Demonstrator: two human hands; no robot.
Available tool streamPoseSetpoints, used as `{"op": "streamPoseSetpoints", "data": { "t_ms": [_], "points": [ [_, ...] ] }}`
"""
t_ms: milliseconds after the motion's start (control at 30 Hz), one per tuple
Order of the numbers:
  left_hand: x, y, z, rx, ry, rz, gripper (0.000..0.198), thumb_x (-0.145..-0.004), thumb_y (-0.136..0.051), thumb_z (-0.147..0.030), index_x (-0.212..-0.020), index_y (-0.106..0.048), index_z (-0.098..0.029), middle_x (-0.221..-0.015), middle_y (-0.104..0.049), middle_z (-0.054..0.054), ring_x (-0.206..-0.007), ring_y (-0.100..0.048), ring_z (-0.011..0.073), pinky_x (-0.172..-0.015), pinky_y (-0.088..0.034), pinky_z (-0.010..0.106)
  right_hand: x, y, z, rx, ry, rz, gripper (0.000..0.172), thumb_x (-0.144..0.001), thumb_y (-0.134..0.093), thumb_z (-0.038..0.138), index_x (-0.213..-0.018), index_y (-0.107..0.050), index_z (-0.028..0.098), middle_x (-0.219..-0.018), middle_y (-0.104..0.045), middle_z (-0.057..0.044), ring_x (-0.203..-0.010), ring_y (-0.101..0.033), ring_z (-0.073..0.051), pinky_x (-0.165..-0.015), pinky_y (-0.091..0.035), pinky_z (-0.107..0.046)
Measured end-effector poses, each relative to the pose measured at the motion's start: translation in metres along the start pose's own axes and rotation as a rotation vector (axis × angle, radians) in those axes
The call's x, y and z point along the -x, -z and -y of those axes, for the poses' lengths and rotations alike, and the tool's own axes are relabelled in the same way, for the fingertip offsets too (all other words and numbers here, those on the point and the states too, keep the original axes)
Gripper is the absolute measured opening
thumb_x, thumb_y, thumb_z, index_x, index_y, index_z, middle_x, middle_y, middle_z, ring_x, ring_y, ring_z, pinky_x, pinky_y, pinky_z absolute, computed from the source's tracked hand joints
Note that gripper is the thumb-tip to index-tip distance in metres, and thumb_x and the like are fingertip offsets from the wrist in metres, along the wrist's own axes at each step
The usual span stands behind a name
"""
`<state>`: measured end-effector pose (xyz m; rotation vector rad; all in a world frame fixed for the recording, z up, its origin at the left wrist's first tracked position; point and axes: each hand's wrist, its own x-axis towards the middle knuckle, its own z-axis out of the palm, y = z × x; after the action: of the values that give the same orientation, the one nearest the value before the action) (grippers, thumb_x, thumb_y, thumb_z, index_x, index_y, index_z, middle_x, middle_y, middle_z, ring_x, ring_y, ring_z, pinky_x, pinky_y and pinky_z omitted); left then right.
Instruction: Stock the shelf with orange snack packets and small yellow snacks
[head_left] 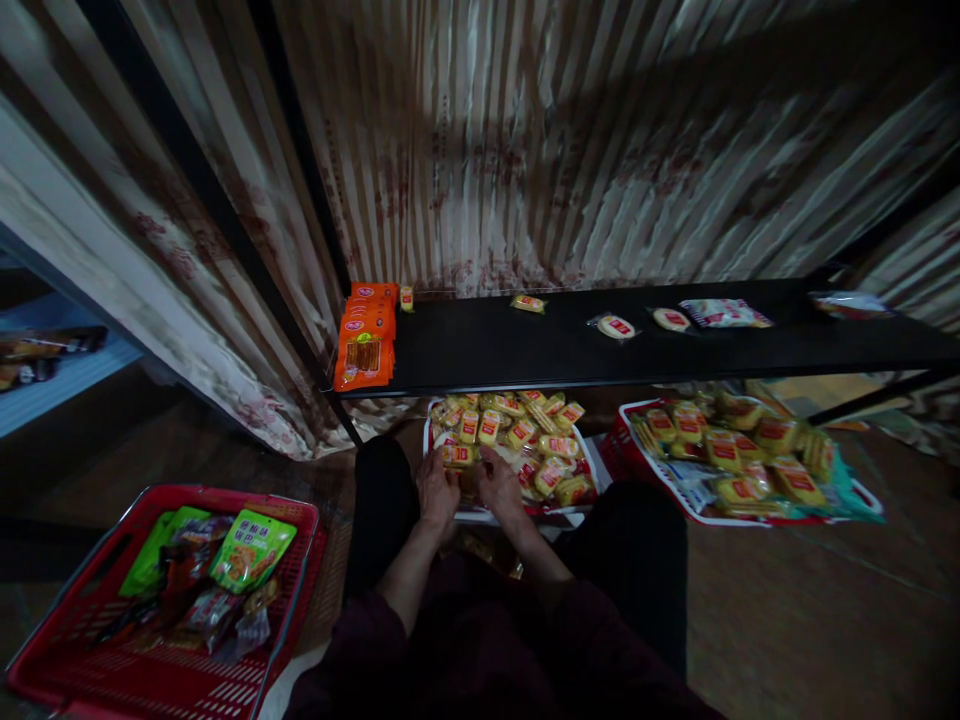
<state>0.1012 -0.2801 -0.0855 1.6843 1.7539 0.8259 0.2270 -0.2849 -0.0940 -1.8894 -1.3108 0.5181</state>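
Observation:
My left hand [437, 488] and my right hand [498, 484] reach side by side into a white-rimmed basket [589, 462] on the floor between my knees. The basket is heaped with several small yellow and red snack packets [525, 432]. Both hands rest on the packets at the basket's near left corner, fingers curled down among them. I cannot make out what the fingers hold.
A black shelf [750, 350] runs across above the basket, with a stack of orange packets [365, 345] at its left end and a few single snacks [615, 327] along it. A red basket [855, 495] of yellow packets stands right. Another red basket [97, 655] with green bags sits at left.

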Motion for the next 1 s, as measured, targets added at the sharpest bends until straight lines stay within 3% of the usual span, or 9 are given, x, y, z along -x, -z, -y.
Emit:
{"op": "streamPoseSetpoints", "data": {
  "t_ms": [167, 333, 500, 633, 733, 1000],
  "points": [
    [-0.002, 0.002, -0.002, -0.009, 0.053, 0.023, 0.053, -0.075, -0.046, -0.007, -0.127, -0.051, -0.014, -0.132, -0.055, 0.015, -0.126, -0.047, 0.0232, -0.109, -0.03, 0.043, -0.002, 0.001, 0.004, -0.065, -0.033, 0.007, 0.038, -0.072, -0.046, 0.021, -0.104, -0.068, 0.022, -0.093, -0.072, -0.006, -0.086, -0.067, -0.021, -0.086, -0.052, -0.038],
    [-0.006, 0.004, -0.011, 0.018, 0.044, 0.002, 0.055, -0.074, -0.045, -0.005, -0.127, -0.051, -0.016, -0.131, -0.057, 0.012, -0.125, -0.049, 0.022, -0.112, -0.025, 0.046, -0.002, 0.003, 0.006, -0.156, -0.05, -0.005, 0.037, -0.073, -0.047, 0.024, -0.105, -0.067, 0.022, -0.102, -0.071, -0.006, -0.093, -0.066, -0.021, -0.09, -0.05, -0.038],
    [-0.008, 0.007, -0.021, 0.153, 0.056, -0.004, 0.054, -0.075, -0.044, -0.005, -0.127, -0.053, -0.017, -0.131, -0.057, 0.011, -0.122, -0.052, 0.0208, -0.107, -0.036, 0.039, -0.001, 0.008, 0.009, -0.234, -0.057, -0.051, 0.039, -0.074, -0.047, 0.028, -0.107, -0.065, 0.02, -0.104, -0.07, -0.007, -0.098, -0.064, -0.021, -0.092, -0.048, -0.039],
    [-0.011, 0.011, -0.027, 0.237, 0.047, -0.036, 0.048, -0.08, -0.042, -0.007, -0.125, -0.054, -0.016, -0.131, -0.057, 0.011, -0.122, -0.052, 0.019, -0.105, -0.038, 0.035, 0.0, 0.01, 0.013, -0.301, -0.09, -0.062, 0.045, -0.076, -0.047, 0.038, -0.113, -0.061, 0.017, -0.099, -0.07, -0.009, -0.09, -0.065, -0.022, -0.086, -0.051, -0.039],
    [-0.015, 0.015, -0.027, 0.272, 0.022, -0.07, 0.044, -0.081, -0.042, -0.008, -0.122, -0.057, -0.015, -0.128, -0.059, 0.011, -0.12, -0.053, 0.0186, -0.106, -0.038, 0.035, 0.0, 0.009, 0.014, -0.375, -0.111, -0.047, 0.051, -0.075, -0.049, 0.044, -0.116, -0.059, 0.015, -0.097, -0.07, -0.01, -0.086, -0.065, -0.022, -0.082, -0.051, -0.038],
    [-0.025, 0.008, -0.02, 0.419, 0.088, -0.096, 0.036, -0.077, -0.053, -0.013, -0.112, -0.063, -0.017, -0.113, -0.066, 0.009, -0.108, -0.059, 0.0195, -0.096, -0.046, 0.037, -0.005, 0.01, 0.019, -0.404, -0.085, -0.084, 0.045, -0.076, -0.052, 0.045, -0.109, -0.063, 0.017, -0.095, -0.069, -0.008, -0.088, -0.063, -0.021, -0.085, -0.049, -0.039]
  ]
}}
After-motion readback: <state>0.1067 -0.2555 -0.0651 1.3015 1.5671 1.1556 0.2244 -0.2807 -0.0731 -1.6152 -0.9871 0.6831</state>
